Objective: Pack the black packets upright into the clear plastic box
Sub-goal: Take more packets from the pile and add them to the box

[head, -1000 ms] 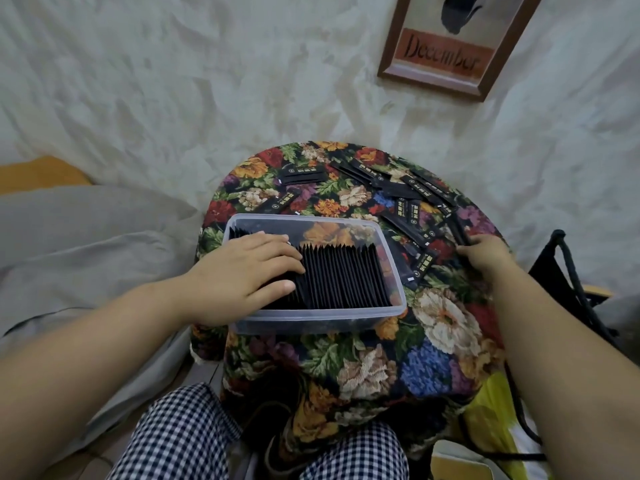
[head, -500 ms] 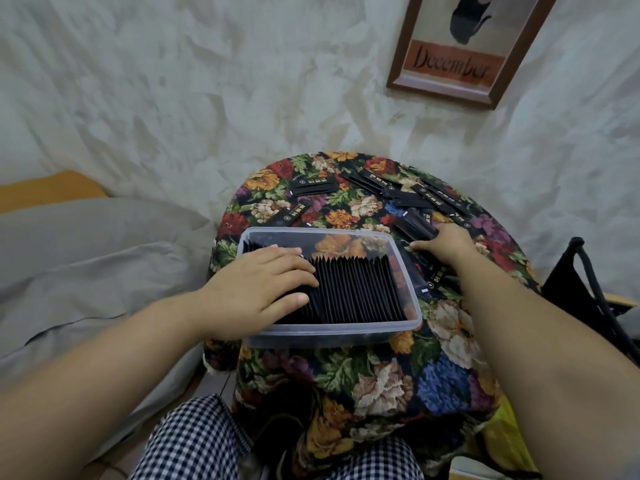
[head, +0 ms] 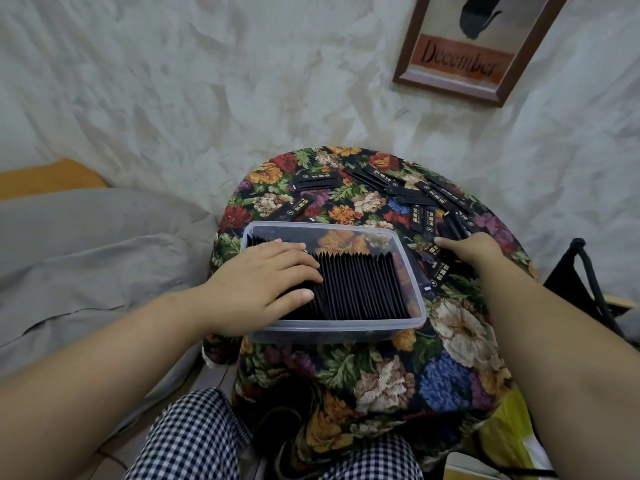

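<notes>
- One clear plastic box (head: 339,332) sits on the floral tablecloth (head: 457,334).
- One row of upright black packets (head: 363,282) fills it, too tightly packed to count.
- Left hand (head: 263,282) lies flat on that row, fingers straight.
- Roughly a dozen loose packets (head: 315,182) lie beyond the box; right hand (head: 474,252) rests on some, its grip hidden.

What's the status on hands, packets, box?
Left hand flat on upright packets in clear plastic box. Right hand on loose packets beside it, grip hidden. Space free at box's right end.

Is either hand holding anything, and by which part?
The left hand holds nothing; its straight fingers rest on the upright packets' top edges. The right hand lies on loose packets; any grip is hidden.
</notes>
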